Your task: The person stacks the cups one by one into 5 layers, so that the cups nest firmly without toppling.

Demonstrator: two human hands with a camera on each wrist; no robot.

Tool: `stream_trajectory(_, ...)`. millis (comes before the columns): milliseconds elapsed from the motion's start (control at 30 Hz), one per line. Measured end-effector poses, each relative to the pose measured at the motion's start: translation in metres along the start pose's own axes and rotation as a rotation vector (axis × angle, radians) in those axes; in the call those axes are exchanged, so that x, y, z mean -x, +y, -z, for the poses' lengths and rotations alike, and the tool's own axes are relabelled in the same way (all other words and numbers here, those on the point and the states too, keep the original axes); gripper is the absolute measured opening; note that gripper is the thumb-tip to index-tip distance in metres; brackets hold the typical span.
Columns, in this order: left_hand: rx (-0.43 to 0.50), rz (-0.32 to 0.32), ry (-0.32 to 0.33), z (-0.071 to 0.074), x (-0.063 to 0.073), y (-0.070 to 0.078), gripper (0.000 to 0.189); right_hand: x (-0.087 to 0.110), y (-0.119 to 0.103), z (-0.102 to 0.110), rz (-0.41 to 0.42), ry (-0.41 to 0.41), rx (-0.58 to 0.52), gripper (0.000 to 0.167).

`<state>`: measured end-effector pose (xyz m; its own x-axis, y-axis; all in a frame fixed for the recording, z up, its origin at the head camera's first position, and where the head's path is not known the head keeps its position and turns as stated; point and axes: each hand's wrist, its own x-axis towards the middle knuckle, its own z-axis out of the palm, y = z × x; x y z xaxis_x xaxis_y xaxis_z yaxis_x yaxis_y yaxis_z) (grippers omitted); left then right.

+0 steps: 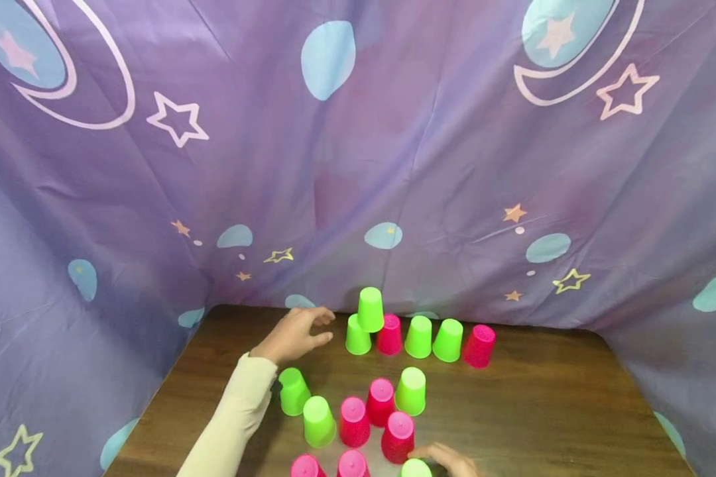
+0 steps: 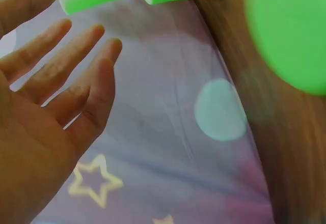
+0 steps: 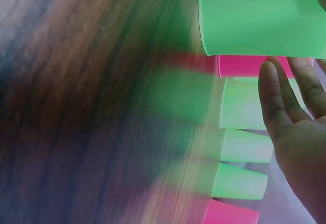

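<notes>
My left hand (image 1: 295,334) is at the left end of the back row, its fingers spread and slightly bent, holding nothing. Just right of it, an upside-down green cup (image 1: 370,310) sits raised on a green cup (image 1: 358,335) and a pink cup (image 1: 389,335). In the left wrist view the palm and loose fingers (image 2: 56,63) show below two green cups. My right hand (image 1: 450,458) is low at the front edge of the head view, beside a green cup (image 1: 416,468). In the right wrist view its extended fingers (image 3: 272,99) lie close along a large green cup (image 3: 260,18).
More upside-down cups continue the back row rightward, ending with a pink cup (image 1: 479,346). Nearer stand several pink and green cups, among them a green cup (image 1: 319,422) and a pink cup (image 1: 398,437). A purple patterned cloth (image 1: 370,165) hangs behind the wooden table (image 1: 549,411).
</notes>
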<state>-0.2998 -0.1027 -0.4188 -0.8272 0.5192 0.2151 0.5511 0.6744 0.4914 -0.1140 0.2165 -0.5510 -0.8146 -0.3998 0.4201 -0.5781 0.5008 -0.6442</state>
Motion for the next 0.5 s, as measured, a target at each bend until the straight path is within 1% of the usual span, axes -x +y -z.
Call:
stream_trajectory(100, -0.009, 0.006, 0.009, -0.002, 0.028, -0.010, 0.030, 0.006, 0.002, -0.006, 0.029, 0.017, 0.004, 0.027)
stream_trajectory(133, -0.007, 0.014, 0.012, -0.002, 0.036, -0.013, 0.030, 0.006, 0.003, -0.008, 0.041, 0.035, 0.011, 0.026)
stream_trajectory(200, -0.007, 0.021, 0.024, -0.002, 0.048, -0.019, 0.029, 0.006, 0.003, -0.010, 0.039, 0.065, -0.009, 0.027)
stream_trajectory(267, 0.002, 0.038, 0.032, -0.003, 0.058, -0.024, 0.030, 0.004, 0.001, -0.010, 0.040, 0.093, -0.003, 0.028)
stream_trajectory(333, 0.025, 0.060, 0.033, -0.004, 0.066, -0.028, 0.031, 0.001, -0.002, -0.008, 0.032, 0.102, -0.010, 0.030)
stream_trajectory(500, 0.090, 0.101, 0.021, -0.013, 0.083, -0.035, 0.038, -0.004, -0.012, 0.002, -0.018, 0.043, -0.070, 0.031)
